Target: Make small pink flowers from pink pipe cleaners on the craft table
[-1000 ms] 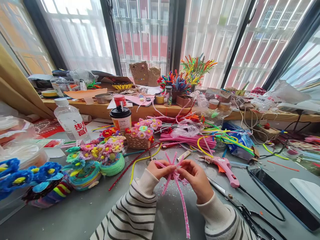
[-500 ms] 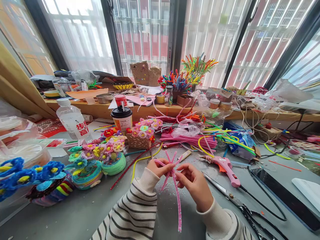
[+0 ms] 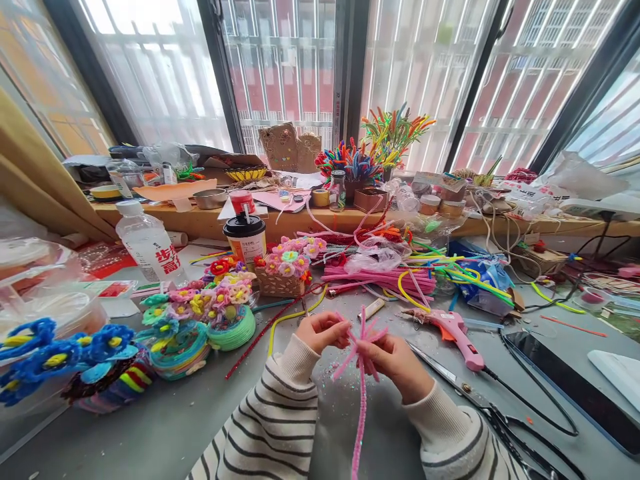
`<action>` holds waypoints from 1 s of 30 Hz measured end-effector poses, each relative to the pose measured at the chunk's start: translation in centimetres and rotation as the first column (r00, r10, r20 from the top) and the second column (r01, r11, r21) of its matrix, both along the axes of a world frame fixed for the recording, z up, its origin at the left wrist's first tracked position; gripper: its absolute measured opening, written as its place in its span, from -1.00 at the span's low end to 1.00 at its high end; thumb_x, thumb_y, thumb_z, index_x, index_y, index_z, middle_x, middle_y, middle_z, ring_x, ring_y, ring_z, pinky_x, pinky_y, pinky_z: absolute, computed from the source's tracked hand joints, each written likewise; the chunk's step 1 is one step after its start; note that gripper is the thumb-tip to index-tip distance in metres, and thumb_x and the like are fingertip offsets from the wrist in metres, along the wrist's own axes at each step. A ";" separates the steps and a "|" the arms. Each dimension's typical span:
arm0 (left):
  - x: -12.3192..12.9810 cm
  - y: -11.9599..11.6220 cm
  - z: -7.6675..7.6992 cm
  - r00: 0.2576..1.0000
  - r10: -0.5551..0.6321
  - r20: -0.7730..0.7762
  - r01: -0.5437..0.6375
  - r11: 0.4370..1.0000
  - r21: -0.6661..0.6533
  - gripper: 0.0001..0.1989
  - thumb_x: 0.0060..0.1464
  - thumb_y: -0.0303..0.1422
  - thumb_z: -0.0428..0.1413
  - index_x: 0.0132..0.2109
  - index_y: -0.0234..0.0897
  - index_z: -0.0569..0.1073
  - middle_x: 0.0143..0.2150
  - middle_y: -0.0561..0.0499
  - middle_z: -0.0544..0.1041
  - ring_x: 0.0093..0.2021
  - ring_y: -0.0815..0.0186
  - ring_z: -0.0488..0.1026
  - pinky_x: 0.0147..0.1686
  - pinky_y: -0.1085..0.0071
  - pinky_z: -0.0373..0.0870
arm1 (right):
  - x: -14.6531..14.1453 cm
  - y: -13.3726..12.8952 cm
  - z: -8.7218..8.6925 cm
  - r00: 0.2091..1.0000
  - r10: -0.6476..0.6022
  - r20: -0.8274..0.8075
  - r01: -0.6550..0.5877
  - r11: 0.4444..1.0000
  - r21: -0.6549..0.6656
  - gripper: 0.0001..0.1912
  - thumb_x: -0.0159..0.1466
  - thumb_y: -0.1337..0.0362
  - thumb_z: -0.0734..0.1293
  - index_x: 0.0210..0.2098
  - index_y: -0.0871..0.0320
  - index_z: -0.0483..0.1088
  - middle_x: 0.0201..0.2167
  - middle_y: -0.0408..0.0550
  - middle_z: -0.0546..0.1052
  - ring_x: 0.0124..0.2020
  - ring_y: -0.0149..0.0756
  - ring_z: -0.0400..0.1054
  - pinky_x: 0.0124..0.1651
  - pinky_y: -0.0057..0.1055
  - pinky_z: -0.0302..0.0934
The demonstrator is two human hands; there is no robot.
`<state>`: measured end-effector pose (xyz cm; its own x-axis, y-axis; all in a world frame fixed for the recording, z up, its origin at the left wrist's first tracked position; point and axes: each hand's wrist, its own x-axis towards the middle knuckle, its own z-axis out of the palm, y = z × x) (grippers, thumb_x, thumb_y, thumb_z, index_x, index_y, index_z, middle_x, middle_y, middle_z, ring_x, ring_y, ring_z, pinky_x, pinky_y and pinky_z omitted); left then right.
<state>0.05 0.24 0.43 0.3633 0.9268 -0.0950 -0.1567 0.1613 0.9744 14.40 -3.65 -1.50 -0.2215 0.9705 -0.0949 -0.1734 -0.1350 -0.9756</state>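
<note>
A star-like bundle of pink pipe cleaners [image 3: 361, 408] is between my hands, its arms spread from a centre and one long strand hanging down toward the table's front edge. My right hand [image 3: 393, 363] pinches the bundle near its centre, on the right side. At the upper left of the bundle, my left hand [image 3: 325, 332] has thumb and fingertips pressed together on one of the pink arms. Fine glitter lies on the grey table [image 3: 200, 427] beneath.
To the right are a pink glue gun [image 3: 456, 333], large scissors [image 3: 473, 399] and a black phone [image 3: 575, 383]. Pink pipe cleaners [image 3: 385, 281] lie behind. Fuzzy flower pots [image 3: 233, 328], a bottle [image 3: 150, 243] and a lidded cup [image 3: 246, 239] stand left.
The pink bundle has turned and shifted slightly right. My right hand's fingers have closed on its centre, while my left hand has moved from the centre to an outer arm.
</note>
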 end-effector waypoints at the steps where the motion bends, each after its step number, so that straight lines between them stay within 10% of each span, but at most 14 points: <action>1: 0.0 0.0 0.0 1.000 -0.022 -0.007 0.022 1.000 0.003 -0.76 -0.38 -0.31 0.17 -0.55 -0.41 0.35 -0.70 0.09 0.39 -0.68 0.49 0.30 -0.61 0.54 0.27 | 0.0 0.1 0.0 1.000 0.008 0.003 -0.008 1.000 -0.003 -0.73 -0.05 0.16 0.29 -0.63 0.29 0.31 -0.75 -0.18 0.34 -0.73 -0.55 0.12 -0.67 -0.57 -0.04; 14: 0.4 -0.3 0.1 0.985 0.093 -0.146 -0.089 0.996 0.031 -0.79 -0.42 -0.33 0.19 -0.54 -0.40 0.45 -0.65 0.03 0.46 -0.60 0.41 0.35 -0.52 0.49 0.30 | -0.7 0.1 -0.5 0.907 -0.400 -0.133 0.407 0.913 0.027 -0.76 -0.10 0.17 0.34 -0.58 0.25 0.30 -0.70 -0.20 0.34 -0.66 -0.45 0.19 -0.58 -0.50 0.07; 30: 0.4 -0.5 0.0 0.970 -0.088 -0.225 0.072 0.994 -0.077 -0.74 -0.45 -0.27 0.18 -0.58 -0.41 0.39 -0.71 0.07 0.41 -0.69 0.45 0.33 -0.63 0.51 0.26 | 0.0 0.3 -0.2 0.871 -0.482 -0.091 0.490 0.867 0.093 -0.79 -0.07 0.19 0.32 -0.57 0.25 0.31 -0.72 -0.21 0.33 -0.68 -0.48 0.13 -0.59 -0.51 0.01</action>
<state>0.43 -0.29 0.40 0.3973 0.8843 -0.2453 0.0840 0.2312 0.9693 14.39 -3.38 -1.75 0.2793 0.9601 0.0166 -0.2499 0.0894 -0.9641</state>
